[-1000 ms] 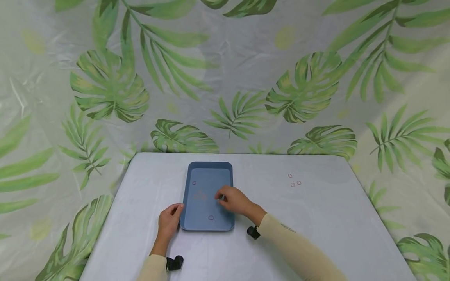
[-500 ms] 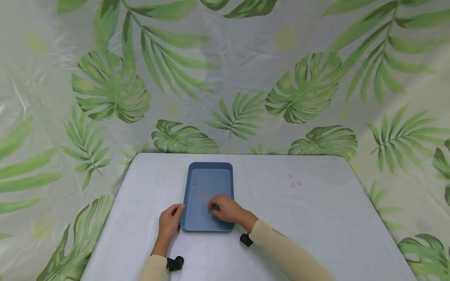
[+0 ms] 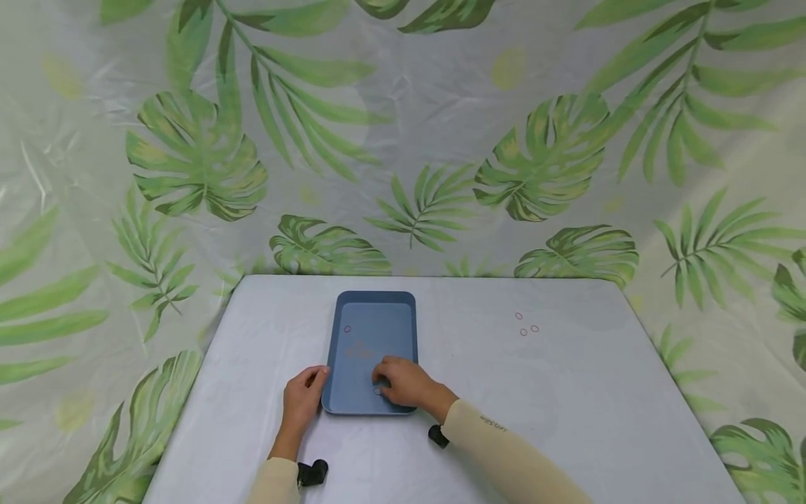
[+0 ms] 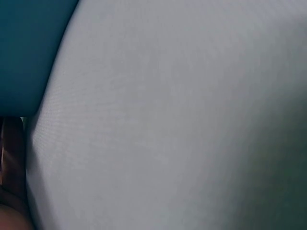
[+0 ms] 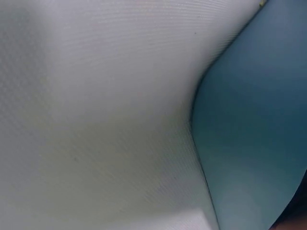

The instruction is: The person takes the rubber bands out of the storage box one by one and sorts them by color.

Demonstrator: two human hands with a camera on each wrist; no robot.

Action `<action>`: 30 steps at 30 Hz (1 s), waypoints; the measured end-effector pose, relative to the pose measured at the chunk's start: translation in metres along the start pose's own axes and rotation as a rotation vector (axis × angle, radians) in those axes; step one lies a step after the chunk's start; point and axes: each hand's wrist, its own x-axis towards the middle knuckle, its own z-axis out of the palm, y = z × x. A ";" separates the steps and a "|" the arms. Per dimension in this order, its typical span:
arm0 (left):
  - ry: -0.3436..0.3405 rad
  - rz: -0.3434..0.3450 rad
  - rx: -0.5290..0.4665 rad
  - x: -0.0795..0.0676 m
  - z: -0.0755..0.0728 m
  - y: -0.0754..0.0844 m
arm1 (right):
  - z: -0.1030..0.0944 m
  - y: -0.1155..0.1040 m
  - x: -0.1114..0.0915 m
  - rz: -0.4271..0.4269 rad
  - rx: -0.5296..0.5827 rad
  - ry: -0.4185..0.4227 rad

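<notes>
A blue rectangular tray [image 3: 371, 315] lies on the table. My left hand [image 3: 303, 397] holds its left rim, thumb at the edge; the left wrist view shows only part of the fingers [image 4: 13, 153] by the tray's side. Over the tray's near right part, my right hand [image 3: 406, 381] has its fingers bent down. Its thumb touches or covers part of a thin red ring [image 3: 378, 391] on the tray floor; whether it is pinched cannot be told. Another red ring [image 3: 348, 329] lies at the tray's upper left. Several faint orange rings [image 3: 359, 350] form a cluster mid-tray.
To the right of the tray, 3 thin red rings [image 3: 524, 332] lie grouped on the white-covered table [image 3: 478, 308]. Behind it hangs a leaf-patterned sheet [image 3: 434, 140]. A black wrist camera [image 3: 313, 473] sits on the left wrist, another on the right.
My right hand has moved down and slightly left over the tray to the near red ring. The left hand, the tray and the rings show no visible shift.
</notes>
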 end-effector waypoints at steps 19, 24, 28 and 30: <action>0.005 0.022 0.028 0.002 0.002 0.001 | 0.011 0.001 -0.001 -0.028 -0.181 0.072; 0.003 0.015 0.039 0.002 0.001 -0.001 | 0.020 0.002 -0.002 -0.072 -0.250 0.125; -0.003 0.004 0.041 0.000 0.000 -0.001 | 0.026 0.002 0.000 -0.112 -0.330 0.141; -0.005 0.002 0.040 0.000 0.000 -0.001 | 0.026 0.001 0.000 -0.129 -0.359 0.146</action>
